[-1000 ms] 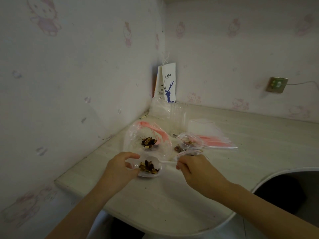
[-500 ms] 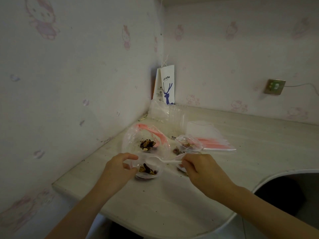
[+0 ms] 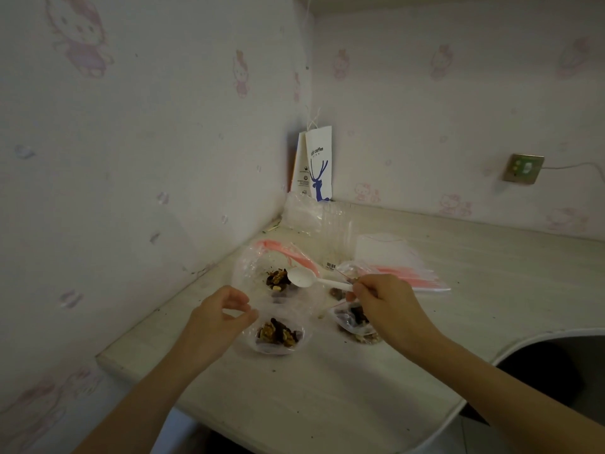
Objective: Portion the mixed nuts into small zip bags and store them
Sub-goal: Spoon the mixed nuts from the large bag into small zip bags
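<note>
While your left hand (image 3: 222,317) pinches the bag (image 3: 250,273) edge just beyond it and right hand (image 3: 389,303) pinches the spoon (image 3: 302,277), a slack mouth could spill nuts (image 3: 277,279)

dim, flat indoor light | soft shadows | wide-angle bending at edges | slight softness throughout

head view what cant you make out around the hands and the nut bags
- Head view: the small clear bag at right is partly covered by the right hand.
- The handle end of the white plastic spoon is hidden in that grip.
- Whether the left hand pinches any clear film: the plastic is too faint.
- Small print on the paper bag: too small.
</note>
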